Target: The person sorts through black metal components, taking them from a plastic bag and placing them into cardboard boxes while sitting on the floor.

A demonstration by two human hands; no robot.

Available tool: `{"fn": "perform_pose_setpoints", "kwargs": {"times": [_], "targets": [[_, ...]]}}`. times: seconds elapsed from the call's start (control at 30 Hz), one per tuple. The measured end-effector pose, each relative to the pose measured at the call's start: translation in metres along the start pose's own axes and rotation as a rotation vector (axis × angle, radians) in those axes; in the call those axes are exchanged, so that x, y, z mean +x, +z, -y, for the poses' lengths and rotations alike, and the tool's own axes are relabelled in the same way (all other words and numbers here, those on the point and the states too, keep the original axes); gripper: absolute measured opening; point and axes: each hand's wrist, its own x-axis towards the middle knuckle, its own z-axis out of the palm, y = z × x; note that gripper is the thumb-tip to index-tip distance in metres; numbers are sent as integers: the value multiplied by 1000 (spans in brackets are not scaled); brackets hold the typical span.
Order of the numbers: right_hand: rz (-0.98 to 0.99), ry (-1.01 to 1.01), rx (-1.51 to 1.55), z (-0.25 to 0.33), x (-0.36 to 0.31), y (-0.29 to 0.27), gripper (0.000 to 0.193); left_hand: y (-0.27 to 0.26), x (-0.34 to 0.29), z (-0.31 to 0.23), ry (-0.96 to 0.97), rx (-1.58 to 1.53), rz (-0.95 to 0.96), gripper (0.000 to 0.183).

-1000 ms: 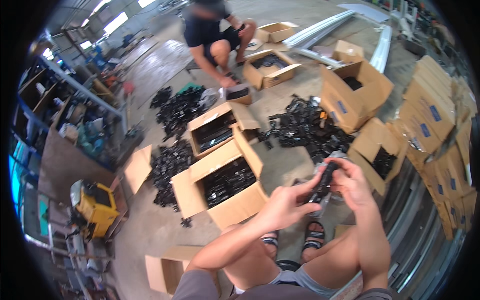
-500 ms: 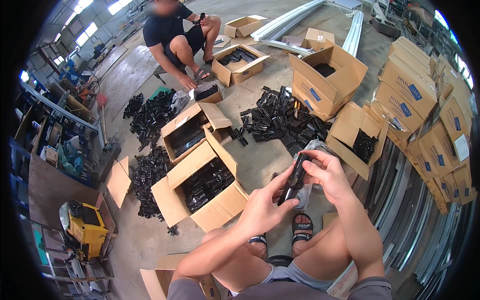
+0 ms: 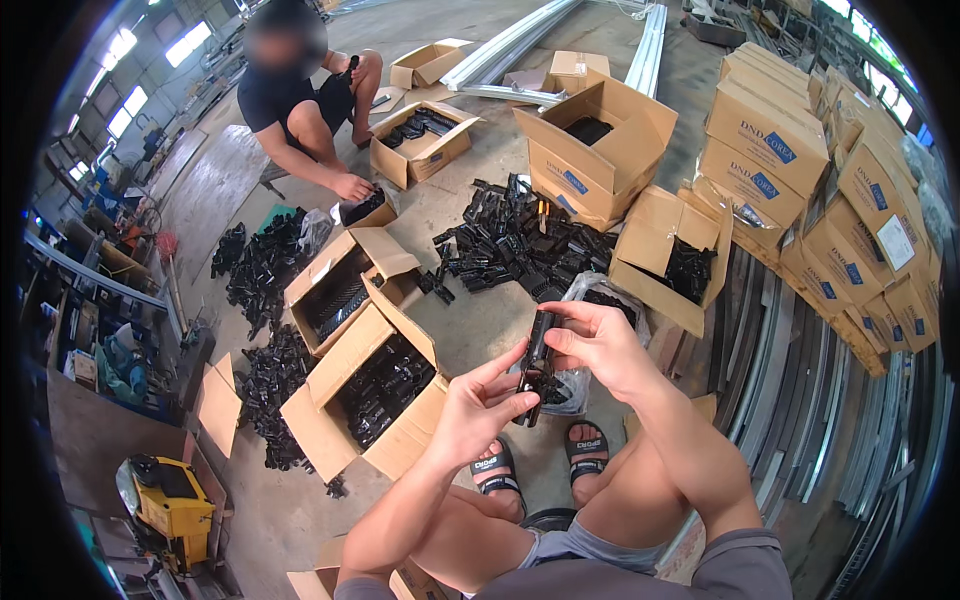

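Between my two hands is a long black plastic part (image 3: 536, 365), tilted, its upper end leaning slightly away from me. My left hand (image 3: 474, 408) pinches its lower end between thumb and fingers. Higher up, my right hand (image 3: 598, 345) grips the top end with thumb and fingertips. Under the part, a clear plastic bag (image 3: 573, 396) with black pieces in it lies on the floor by my feet. A cardboard box (image 3: 408, 432) filled with similar black parts stands open to the left of my hands. Beyond my hands spreads a pile of black parts (image 3: 505, 240).
Another person (image 3: 290, 110) squats at the far left, one hand at a small box (image 3: 375, 213). More open cartons (image 3: 625, 135) stand around the pile. Stacked closed boxes (image 3: 765, 150) on a pallet and long metal profiles (image 3: 790, 400) line the right. A yellow machine (image 3: 172, 505) sits at left.
The view has shifted, so the scene sits further left. My hands still hold the black part, now more upright. The other person's hand has moved onto the small box.
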Motion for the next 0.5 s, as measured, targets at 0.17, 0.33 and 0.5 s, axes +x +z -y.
{"fn": "perform_pose_setpoints", "kwargs": {"times": [0.17,0.33,0.5], "targets": [[-25,-6,-40,-1,2,-3,42,9,-2,1,45,78,-32,68],[-57,36,19,-1,2,-4,43,10,0,-2,22,178,-33,70],[-51,57,17,-2,5,-3,41,11,-2,-2,28,138,-38,72]]}}
